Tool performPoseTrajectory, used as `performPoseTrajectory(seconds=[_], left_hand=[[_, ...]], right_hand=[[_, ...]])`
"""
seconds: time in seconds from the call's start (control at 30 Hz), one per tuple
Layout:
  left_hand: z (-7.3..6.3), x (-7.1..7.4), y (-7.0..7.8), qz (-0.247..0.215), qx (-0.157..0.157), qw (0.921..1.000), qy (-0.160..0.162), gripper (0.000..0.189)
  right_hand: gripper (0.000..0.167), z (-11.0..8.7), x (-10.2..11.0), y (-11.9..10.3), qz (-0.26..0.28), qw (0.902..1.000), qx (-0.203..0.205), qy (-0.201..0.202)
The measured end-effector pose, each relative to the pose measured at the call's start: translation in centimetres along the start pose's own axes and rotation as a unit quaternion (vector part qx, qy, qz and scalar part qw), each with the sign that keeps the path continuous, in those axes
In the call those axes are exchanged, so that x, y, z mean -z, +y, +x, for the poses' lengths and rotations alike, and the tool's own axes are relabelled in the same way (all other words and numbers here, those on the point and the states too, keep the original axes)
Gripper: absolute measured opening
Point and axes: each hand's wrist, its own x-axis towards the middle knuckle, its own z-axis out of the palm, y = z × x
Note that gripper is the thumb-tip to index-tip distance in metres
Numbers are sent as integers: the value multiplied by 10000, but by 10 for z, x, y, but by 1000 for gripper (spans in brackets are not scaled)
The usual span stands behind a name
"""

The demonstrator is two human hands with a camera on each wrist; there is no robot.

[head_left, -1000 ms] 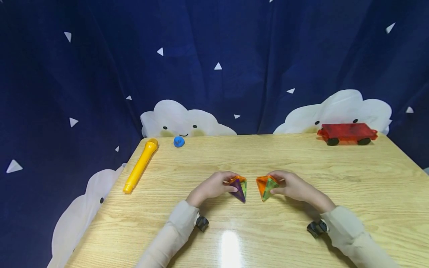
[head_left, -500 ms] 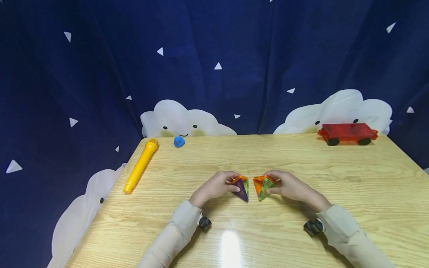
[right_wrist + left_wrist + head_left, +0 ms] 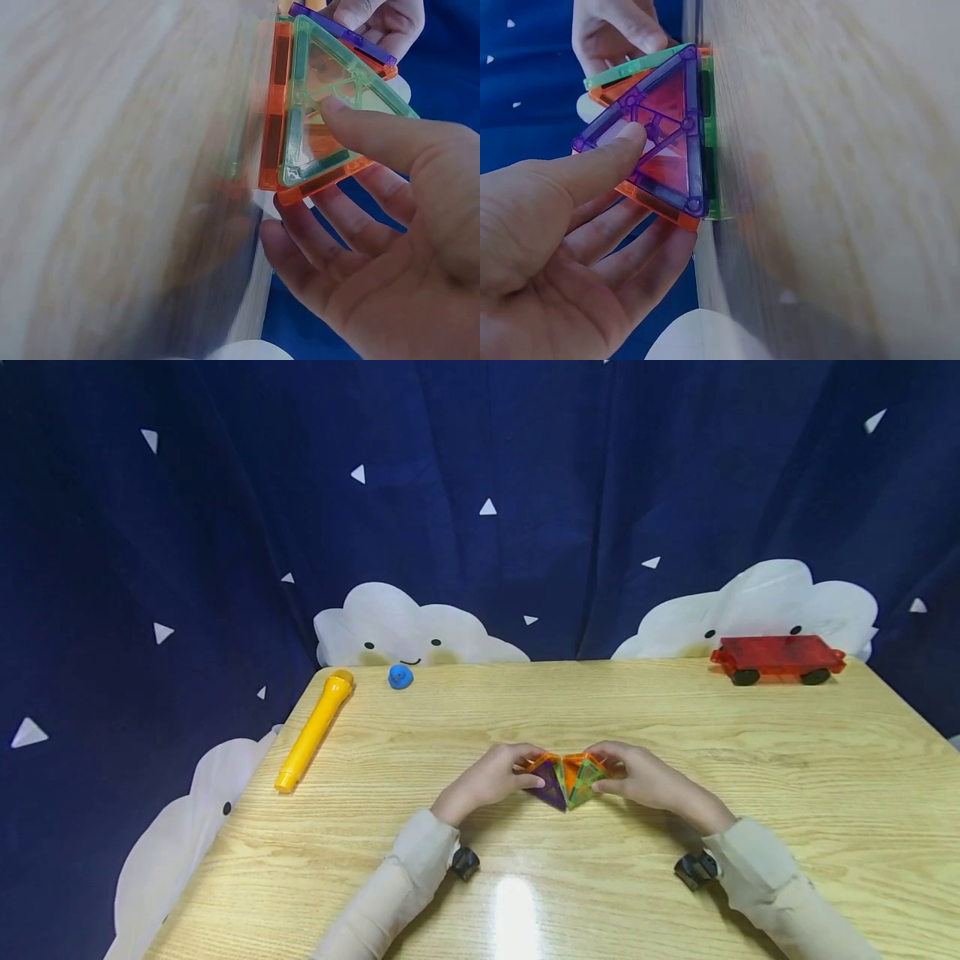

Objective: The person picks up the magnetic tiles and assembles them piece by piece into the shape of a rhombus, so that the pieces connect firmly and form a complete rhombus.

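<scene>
Near the middle of the table, my left hand point(image 3: 491, 781) pinches a small pyramid of see-through magnetic tiles point(image 3: 551, 787), thumb on its purple triangle tile point(image 3: 671, 169). Orange and green tiles make up its other visible sides. My right hand point(image 3: 648, 781) grips a second pyramid of magnetic tiles point(image 3: 581, 783), its thumb flat on a green triangle tile point(image 3: 296, 139) with orange tiles point(image 3: 271, 112) around it. The two pyramids stand side by side with their inner edges meeting in the head view. In both wrist views they sit right at the tabletop.
A yellow toy microphone point(image 3: 315, 731) lies along the table's left side. At the back are a small blue toy point(image 3: 401, 677) and, far right, a red toy car base point(image 3: 780, 658) on black wheels. A dark blue curtain point(image 3: 480, 543) hangs behind the wooden table point(image 3: 600, 893).
Both hands have moved inward with their pyramids, left hand to the right and right hand to the left. The gap between the pyramids has closed.
</scene>
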Motion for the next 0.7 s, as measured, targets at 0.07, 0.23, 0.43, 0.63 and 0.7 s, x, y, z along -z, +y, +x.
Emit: performPoseTrajectory(seconds=[0.07,0.23,0.43,0.63,0.7], left_hand=[[0,0,0,-8,16,10000,0,39],[0,0,1,-112,130,9998,-33,39],[0,-1,1,-78,127,9999,13,38],[0,-1,0,-38,66,10000,32,37],[0,-1,0,-17,52,10000,24,37]], right_hand=[[43,0,0,0,19,10000,1,-18],[42,0,0,0,92,9999,60,-33],[40,1,-1,0,96,9997,201,74],[38,1,-1,-1,138,9994,288,127],[38,1,-1,-2,174,9995,240,129]])
